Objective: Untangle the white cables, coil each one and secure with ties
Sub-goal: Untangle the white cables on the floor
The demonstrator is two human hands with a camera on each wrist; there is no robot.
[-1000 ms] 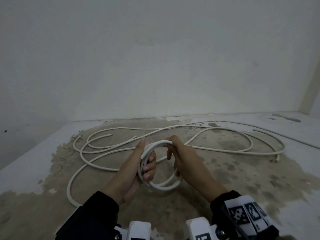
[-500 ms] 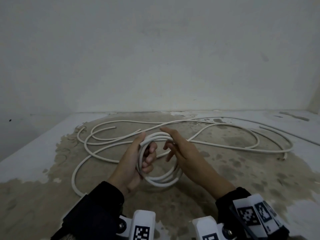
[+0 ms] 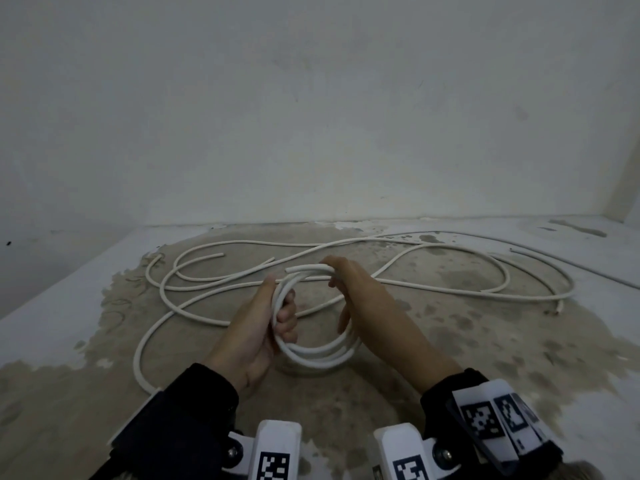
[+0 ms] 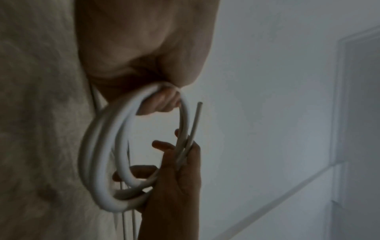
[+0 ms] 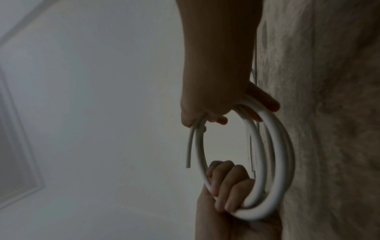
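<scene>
A white cable coil (image 3: 313,355) of several turns stands upright between my hands, low over the floor. My left hand (image 3: 277,317) grips its left side, fingers curled through the ring. My right hand (image 3: 341,282) holds the top right, fingers curled over the strands. The cable's free end (image 3: 294,269) sticks out leftward at the top. In the right wrist view the right hand (image 5: 205,105) pinches the strands, the cable's free end (image 5: 188,155) pokes out below it, and the left hand (image 5: 226,194) clasps the coil (image 5: 276,154). The left wrist view shows the coil (image 4: 96,162) too.
More loose white cable (image 3: 450,289) lies in wide loops on the stained concrete floor (image 3: 450,341) behind the hands, with cut ends at the left (image 3: 214,255). A thin line (image 3: 588,268) runs along the right. A plain wall (image 3: 311,116) closes the back.
My right hand has gone from stretched fingers over the coil's top to a curled hold on its top right. The left hand kept its grip on the coil throughout.
</scene>
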